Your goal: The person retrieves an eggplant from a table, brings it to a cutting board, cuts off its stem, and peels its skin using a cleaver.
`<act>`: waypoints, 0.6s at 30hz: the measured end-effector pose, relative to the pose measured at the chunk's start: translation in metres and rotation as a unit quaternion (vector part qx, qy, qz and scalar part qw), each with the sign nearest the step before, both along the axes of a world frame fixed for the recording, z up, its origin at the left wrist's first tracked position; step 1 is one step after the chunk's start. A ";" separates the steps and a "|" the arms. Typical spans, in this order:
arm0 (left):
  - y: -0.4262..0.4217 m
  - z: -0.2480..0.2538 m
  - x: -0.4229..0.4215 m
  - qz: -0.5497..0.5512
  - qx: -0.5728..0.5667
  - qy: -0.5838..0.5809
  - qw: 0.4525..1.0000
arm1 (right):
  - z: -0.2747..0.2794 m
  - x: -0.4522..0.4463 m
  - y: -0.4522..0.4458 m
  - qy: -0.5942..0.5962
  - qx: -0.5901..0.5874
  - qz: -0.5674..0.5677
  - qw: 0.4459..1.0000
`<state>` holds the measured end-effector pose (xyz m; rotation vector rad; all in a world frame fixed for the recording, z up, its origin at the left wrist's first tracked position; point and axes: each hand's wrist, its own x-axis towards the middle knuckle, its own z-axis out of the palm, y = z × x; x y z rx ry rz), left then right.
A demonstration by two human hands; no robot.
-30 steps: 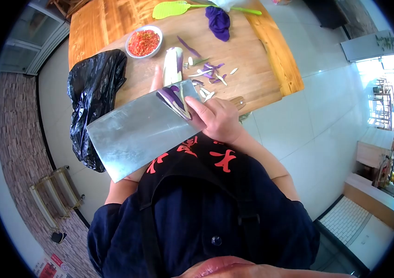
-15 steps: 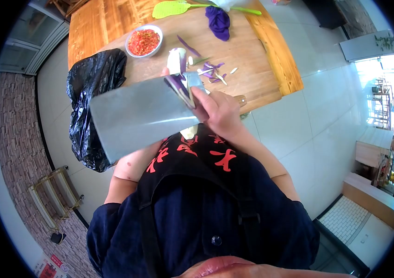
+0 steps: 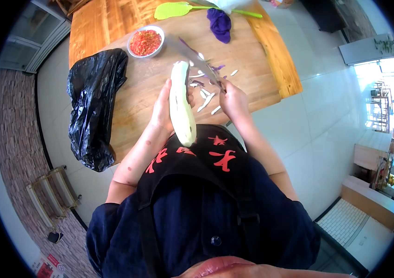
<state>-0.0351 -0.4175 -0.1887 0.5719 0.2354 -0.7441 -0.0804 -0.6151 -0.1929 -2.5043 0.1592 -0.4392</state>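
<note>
My left hand (image 3: 162, 110) is wrapped around a long eggplant (image 3: 182, 109), which shows mostly pale flesh with a little dark skin along its far side. The eggplant points toward me, its lower end over my apron. In my right hand (image 3: 235, 100) is a cleaver (image 3: 210, 72), held by the handle and seen nearly edge-on, its blade slightly blurred and apart from the eggplant. Strips of eggplant peel (image 3: 207, 101), some white and some purple, lie scattered on the wooden cutting board (image 3: 252, 69) beneath the blade.
On the board's far left stands a white bowl (image 3: 161, 47) of chopped red peppers. A purple cloth (image 3: 219, 26) lies at the back, near a green fly swatter (image 3: 173, 9). A black plastic bag (image 3: 96, 102) hangs over the left edge of the wooden table (image 3: 109, 18).
The cleaver has swung from lying broad-side across the eggplant to the far side, turned edge-on. The eggplant and my left hand are now uncovered, and more pale strips lie on the board.
</note>
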 end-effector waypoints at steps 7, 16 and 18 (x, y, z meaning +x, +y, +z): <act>0.001 0.001 0.009 -0.018 -0.034 -0.002 0.999 | 0.007 -0.021 0.016 -0.100 0.026 0.050 0.993; 0.002 0.025 0.047 0.020 -0.042 -0.019 0.999 | 0.050 -0.035 0.037 -0.209 -0.009 0.216 0.954; 0.004 0.028 0.053 0.005 -0.033 -0.030 0.999 | 0.055 -0.035 0.041 -0.222 -0.022 0.214 0.951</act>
